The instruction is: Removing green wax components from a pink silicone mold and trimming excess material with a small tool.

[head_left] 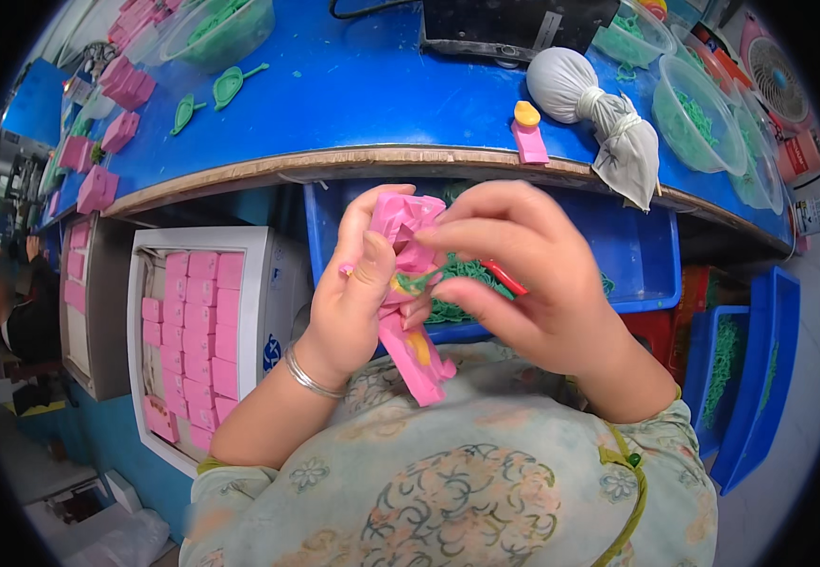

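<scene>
My left hand (357, 298) is closed around pink moulded pieces (410, 212), which look like soft plastic or rubber, with yellow parts among them. A longer pink strip with a yellow spot hangs below the palm. At the pieces' right side is my right hand (516, 269), its thumb and fingers bent; the index finger touches the pink edge. A thin green piece (420, 281) lies between the hands, close to the right thumb; whether it is pinched cannot be told. Behind the right hand, green scraps (463, 305) and a red-handled tool (503, 278) show in a blue tray (640, 248).
Above the tray runs a blue tabletop (353, 92), bearing a tied white cloth bag (562, 85), a pink-and-yellow piece (529, 133), green pieces (229, 88) and plastic bowls (697, 120). Pink blocks fill a white box (258, 298) at left. A person (27, 305) is at far left.
</scene>
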`<state>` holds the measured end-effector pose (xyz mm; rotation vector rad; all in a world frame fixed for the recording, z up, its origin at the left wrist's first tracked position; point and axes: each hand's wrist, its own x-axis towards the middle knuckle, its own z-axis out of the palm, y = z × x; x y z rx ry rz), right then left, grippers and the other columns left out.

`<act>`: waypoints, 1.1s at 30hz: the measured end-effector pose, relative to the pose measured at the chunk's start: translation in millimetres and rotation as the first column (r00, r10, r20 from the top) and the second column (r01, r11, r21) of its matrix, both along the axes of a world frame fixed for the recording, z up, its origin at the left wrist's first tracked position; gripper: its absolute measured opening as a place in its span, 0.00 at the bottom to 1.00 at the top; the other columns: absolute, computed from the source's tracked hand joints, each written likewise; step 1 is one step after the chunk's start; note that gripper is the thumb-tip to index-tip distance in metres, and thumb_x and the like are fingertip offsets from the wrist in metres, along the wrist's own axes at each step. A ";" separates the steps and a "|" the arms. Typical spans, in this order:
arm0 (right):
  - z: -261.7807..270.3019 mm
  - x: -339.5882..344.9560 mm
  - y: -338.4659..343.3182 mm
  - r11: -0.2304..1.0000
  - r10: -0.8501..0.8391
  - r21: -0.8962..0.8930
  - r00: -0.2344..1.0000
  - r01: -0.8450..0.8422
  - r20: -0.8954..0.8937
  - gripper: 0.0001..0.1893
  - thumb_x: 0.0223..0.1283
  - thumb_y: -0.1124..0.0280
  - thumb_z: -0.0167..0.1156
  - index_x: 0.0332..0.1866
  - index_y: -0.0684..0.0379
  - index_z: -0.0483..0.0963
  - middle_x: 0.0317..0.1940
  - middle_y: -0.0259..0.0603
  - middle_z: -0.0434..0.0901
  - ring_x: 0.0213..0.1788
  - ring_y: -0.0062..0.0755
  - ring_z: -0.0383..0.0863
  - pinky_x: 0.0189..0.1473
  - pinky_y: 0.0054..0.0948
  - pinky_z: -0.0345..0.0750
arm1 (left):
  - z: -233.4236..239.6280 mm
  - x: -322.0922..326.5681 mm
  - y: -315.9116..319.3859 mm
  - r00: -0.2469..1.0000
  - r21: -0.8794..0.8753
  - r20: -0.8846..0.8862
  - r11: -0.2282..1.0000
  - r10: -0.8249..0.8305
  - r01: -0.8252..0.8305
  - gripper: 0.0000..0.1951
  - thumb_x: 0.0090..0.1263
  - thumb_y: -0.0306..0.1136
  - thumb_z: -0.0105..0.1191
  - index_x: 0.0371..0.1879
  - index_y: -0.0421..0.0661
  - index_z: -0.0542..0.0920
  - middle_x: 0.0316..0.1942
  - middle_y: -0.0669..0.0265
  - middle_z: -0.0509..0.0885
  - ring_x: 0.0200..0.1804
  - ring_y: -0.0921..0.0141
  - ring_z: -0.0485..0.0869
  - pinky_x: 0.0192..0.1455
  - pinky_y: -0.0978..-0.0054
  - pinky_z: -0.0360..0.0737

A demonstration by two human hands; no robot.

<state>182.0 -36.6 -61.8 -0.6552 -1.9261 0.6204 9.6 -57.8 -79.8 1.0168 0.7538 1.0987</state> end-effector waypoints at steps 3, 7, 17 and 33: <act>-1.7 -5.0 0.4 0.995 0.102 0.004 0.989 -0.103 0.107 0.13 0.42 0.78 0.63 0.37 0.62 0.74 0.32 0.42 0.74 0.33 0.40 0.76 0.34 0.32 0.74 | -0.3 8.5 -1.5 0.993 -0.052 -0.012 0.992 0.116 -0.117 0.26 0.72 0.52 0.37 0.60 0.45 0.56 0.35 0.64 0.73 0.23 0.78 0.69 0.25 0.81 0.69; -8.9 -7.1 -1.3 0.993 0.116 0.004 0.986 -0.117 0.119 0.12 0.36 0.79 0.62 0.32 0.61 0.72 0.27 0.40 0.72 0.29 0.41 0.75 0.29 0.34 0.73 | -3.2 2.8 -1.4 0.998 -0.008 -0.056 1.000 -0.013 0.012 0.26 0.72 0.52 0.37 0.60 0.45 0.55 0.36 0.65 0.73 0.24 0.78 0.70 0.25 0.81 0.69; -14.0 -4.1 -7.4 0.995 0.049 -0.090 0.999 -0.047 0.019 0.07 0.44 0.81 0.61 0.31 0.63 0.72 0.26 0.41 0.73 0.31 0.40 0.75 0.32 0.33 0.73 | 2.8 6.3 -3.1 0.999 -0.078 0.034 0.997 -0.026 0.029 0.30 0.71 0.56 0.35 0.60 0.44 0.56 0.41 0.62 0.74 0.26 0.77 0.71 0.25 0.80 0.70; -17.1 3.7 -13.0 1.000 -0.004 -0.031 0.998 0.006 0.059 0.09 0.47 0.80 0.60 0.37 0.64 0.74 0.30 0.42 0.76 0.33 0.39 0.78 0.32 0.30 0.75 | -2.4 5.9 -4.2 0.997 -0.024 0.063 0.999 -0.045 0.047 0.28 0.71 0.53 0.38 0.60 0.45 0.54 0.40 0.61 0.73 0.25 0.77 0.71 0.26 0.81 0.70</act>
